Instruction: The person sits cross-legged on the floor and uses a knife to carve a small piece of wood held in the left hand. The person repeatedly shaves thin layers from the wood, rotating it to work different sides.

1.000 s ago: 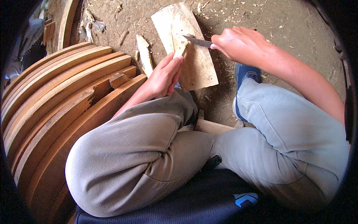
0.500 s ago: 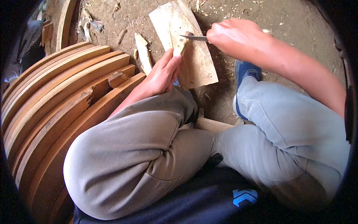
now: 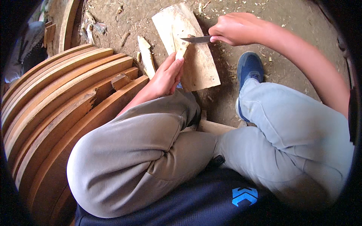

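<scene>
My left hand [image 3: 168, 75] is closed around the near end of a small pale piece of wood [image 3: 182, 48], which stands out against a broad flat board [image 3: 201, 67] behind it. In my right hand [image 3: 234, 29] is a knife [image 3: 197, 39], its dark blade pointing left. The blade lies across the far end of the small piece; whether it cuts in or only rests there I cannot tell. My fist hides the knife's handle. The board, pale with a few dark specks, slants beyond my left knee.
Long curved planks [image 3: 71, 86] are stacked on the left. A split strip of wood [image 3: 146, 56] lies beside my left hand. Chips and shavings dot the dirt floor [image 3: 286, 22]. My right foot in a blue shoe [image 3: 249, 67] is right of the board.
My right hand has shifted slightly up and its forearm has swung outward, uncovering more of the blue shoe. Both hands keep their grip on the knife and the small piece of wood.
</scene>
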A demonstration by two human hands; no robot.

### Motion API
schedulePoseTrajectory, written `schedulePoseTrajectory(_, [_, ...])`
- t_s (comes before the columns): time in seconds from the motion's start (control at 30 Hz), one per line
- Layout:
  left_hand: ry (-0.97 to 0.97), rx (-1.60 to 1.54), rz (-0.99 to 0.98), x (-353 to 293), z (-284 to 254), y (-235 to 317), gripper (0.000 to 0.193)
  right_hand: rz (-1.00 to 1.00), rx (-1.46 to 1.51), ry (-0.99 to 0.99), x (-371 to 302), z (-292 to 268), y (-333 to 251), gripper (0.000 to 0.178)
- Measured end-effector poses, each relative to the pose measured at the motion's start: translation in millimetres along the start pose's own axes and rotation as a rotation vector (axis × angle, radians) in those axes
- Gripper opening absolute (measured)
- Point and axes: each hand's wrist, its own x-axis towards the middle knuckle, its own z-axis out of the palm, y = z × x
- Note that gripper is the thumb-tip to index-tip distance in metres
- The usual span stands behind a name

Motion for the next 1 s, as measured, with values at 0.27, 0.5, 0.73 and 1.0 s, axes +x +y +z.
schedulePoseTrajectory(0.27, [-0.001,-0.132,-0.036,2,-8,-7,0.031,0.202,-0.013,0.136,-24,11,-30,0.029])
schedulePoseTrajectory(0.5, [-0.003,-0.133,-0.011,1,-5,-7,0.029,0.155,0.005,0.244,-23,28,-27,0.031])
schedulePoseTrajectory(0.73, [-0.013,-0.094,-0.002,-2,0,-4,0.031,0.152,0.014,0.195,-19,28,-31,0.034])
schedulePoseTrajectory(1.0, [-0.016,-0.052,-0.006,-7,2,3,0.030,0.188,0.050,0.158,-19,25,-34,0.035])
